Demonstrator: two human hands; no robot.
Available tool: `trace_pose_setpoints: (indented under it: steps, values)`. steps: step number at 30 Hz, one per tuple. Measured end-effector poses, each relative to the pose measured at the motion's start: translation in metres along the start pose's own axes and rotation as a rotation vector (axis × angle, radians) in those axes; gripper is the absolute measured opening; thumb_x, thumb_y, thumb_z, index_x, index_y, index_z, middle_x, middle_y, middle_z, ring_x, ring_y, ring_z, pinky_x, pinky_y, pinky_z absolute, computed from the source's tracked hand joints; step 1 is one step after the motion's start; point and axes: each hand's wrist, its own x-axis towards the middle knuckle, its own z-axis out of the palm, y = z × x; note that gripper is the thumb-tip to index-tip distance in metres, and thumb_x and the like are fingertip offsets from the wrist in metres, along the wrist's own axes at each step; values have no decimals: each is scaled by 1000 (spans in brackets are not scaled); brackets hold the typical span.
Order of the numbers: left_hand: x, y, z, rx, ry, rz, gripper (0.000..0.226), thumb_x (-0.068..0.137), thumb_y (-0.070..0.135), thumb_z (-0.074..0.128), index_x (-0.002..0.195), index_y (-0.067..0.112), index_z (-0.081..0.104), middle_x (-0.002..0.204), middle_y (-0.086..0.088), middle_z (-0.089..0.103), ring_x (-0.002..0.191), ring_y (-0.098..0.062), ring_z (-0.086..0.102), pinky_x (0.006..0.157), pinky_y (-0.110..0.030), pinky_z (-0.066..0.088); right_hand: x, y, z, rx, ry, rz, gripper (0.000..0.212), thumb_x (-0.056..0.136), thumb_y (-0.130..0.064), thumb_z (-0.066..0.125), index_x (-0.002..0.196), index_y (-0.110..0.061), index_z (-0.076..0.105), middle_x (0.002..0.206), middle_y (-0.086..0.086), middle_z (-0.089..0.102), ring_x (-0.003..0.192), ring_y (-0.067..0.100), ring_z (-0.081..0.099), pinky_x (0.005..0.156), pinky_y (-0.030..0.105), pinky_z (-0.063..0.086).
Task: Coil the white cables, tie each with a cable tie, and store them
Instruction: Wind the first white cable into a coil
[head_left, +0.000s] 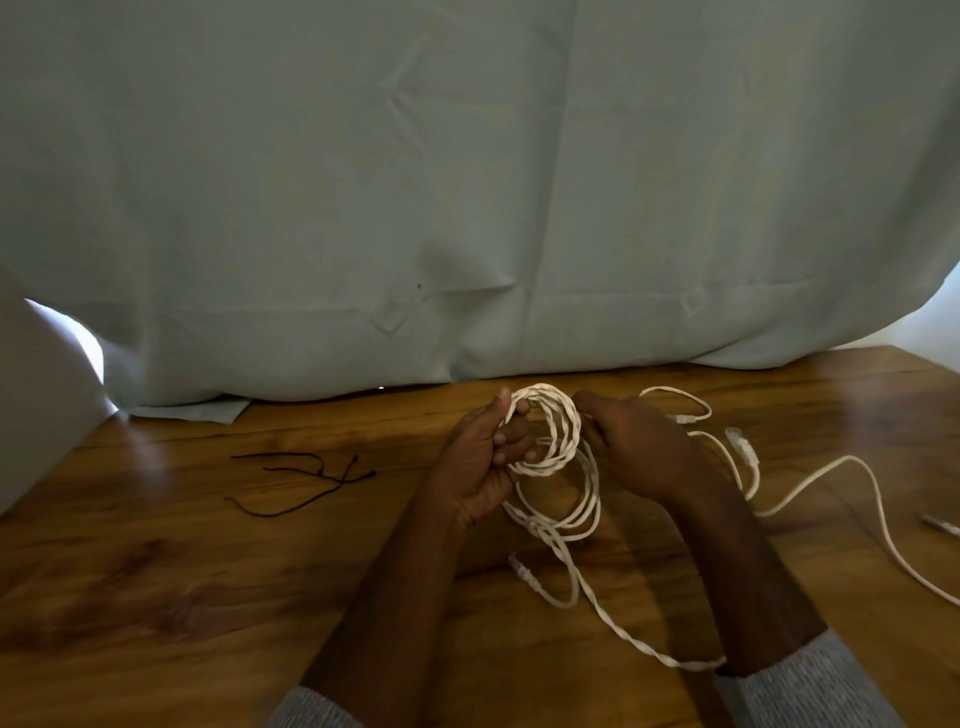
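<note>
A white twisted cable (558, 431) is wound into several loops above the wooden table (208, 571). My left hand (480, 462) grips the left side of the coil, fingers curled through the loops. My right hand (631, 447) pinches the coil's right side. Looser loops hang below the coil, and the cable's tail runs down under my right forearm. A connector end (522, 569) lies on the table below the hands. A second white cable (810, 483) with plugs lies uncoiled to the right. Black cable ties (311, 480) lie on the table to the left.
A pale green cloth (467, 208) hangs behind the table and reaches its back edge. A white surface (36, 405) stands at the far left. A small metallic plug (940, 524) lies near the right edge.
</note>
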Motion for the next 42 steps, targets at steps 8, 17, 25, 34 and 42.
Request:
trace_pose_setpoints:
  steps: [8, 17, 25, 34, 42]
  values:
    - [4, 8, 3, -122, 130, 105, 33, 106, 29, 39, 86, 7, 53, 47, 7, 32, 36, -3, 28, 51, -23, 43, -2, -7, -1, -162, -82, 70, 33, 103, -46, 45, 123, -27, 61, 115, 3, 70, 106, 24, 65, 77, 34, 46]
    - [6, 12, 7, -111, 228, 210, 34, 106, 22, 40, 114, -6, 57, 61, 3, 43, 47, -5, 40, 62, -26, 53, -1, -25, 4, -236, -112, 28, 36, 101, -54, 42, 113, -30, 65, 105, 2, 68, 97, 22, 64, 74, 32, 44]
    - [7, 5, 23, 235, 385, 324, 27, 105, 17, 44, 110, -2, 63, 63, 2, 48, 51, -8, 44, 51, -22, 43, -1, -54, 8, -283, -162, -53, 29, 102, -39, 50, 126, -30, 61, 117, 0, 66, 106, 21, 63, 79, 33, 41]
    - [2, -5, 6, 813, 324, 446, 26, 102, 22, 50, 100, -1, 64, 84, -23, 64, 75, -20, 61, 68, -36, 50, -2, -57, -4, -34, -103, -174, 22, 81, -40, 61, 94, -25, 70, 81, -3, 68, 75, 18, 62, 61, 28, 44]
    - [0, -10, 1, 872, 254, 380, 31, 97, 34, 50, 108, 13, 70, 99, -9, 75, 95, -29, 71, 84, -45, 57, -2, -43, -14, 229, 27, -325, 18, 81, -20, 62, 92, -25, 75, 89, -16, 68, 77, 2, 60, 65, 20, 47]
